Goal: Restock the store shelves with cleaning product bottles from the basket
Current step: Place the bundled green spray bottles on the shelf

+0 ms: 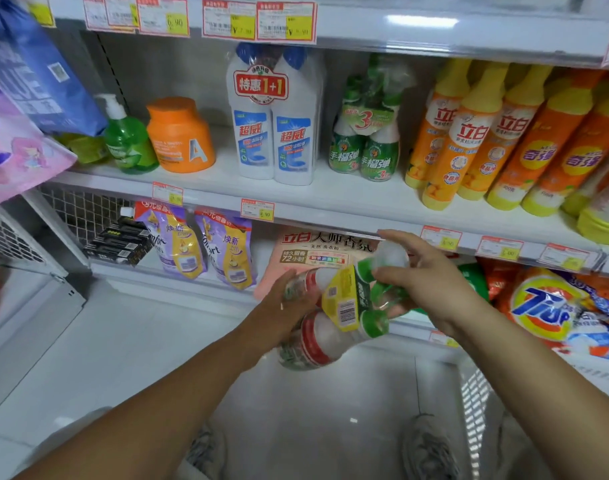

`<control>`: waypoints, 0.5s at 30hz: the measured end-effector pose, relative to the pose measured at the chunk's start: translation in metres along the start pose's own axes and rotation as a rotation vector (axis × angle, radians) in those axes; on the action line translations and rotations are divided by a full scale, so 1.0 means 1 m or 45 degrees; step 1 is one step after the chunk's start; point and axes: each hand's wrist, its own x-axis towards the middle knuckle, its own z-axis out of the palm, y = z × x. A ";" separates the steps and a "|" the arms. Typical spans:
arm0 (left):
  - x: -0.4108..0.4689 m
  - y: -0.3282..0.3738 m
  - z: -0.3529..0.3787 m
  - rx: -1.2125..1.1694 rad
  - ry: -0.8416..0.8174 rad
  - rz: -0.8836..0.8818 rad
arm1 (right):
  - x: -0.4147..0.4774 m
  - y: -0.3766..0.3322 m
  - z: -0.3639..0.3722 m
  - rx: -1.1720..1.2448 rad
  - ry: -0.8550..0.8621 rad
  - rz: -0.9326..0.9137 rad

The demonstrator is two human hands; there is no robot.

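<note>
The left hand (286,306) grips the bases of a wrapped bottle pack (341,301) (tilted, green caps toward 3 o'clock); the right hand (427,275) has its grip closed round the caps.

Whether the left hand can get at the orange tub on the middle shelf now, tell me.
Probably not yet: the left hand and right hand both hold the bottle pack. The orange tub stands unblocked near the shelf front.

Purple pouches (178,245) well left of Tide bag (547,303).
</note>
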 end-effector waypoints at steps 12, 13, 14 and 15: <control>0.000 -0.030 0.024 0.909 0.191 0.671 | -0.005 0.002 0.025 0.078 0.213 0.087; -0.002 -0.025 0.021 0.819 0.174 0.668 | -0.006 0.000 0.024 0.083 0.183 0.058; -0.004 -0.020 0.019 0.714 0.148 0.657 | -0.007 -0.003 0.022 0.081 0.131 0.021; -0.008 -0.015 0.016 0.611 0.114 0.638 | -0.008 -0.007 0.018 0.060 0.053 -0.025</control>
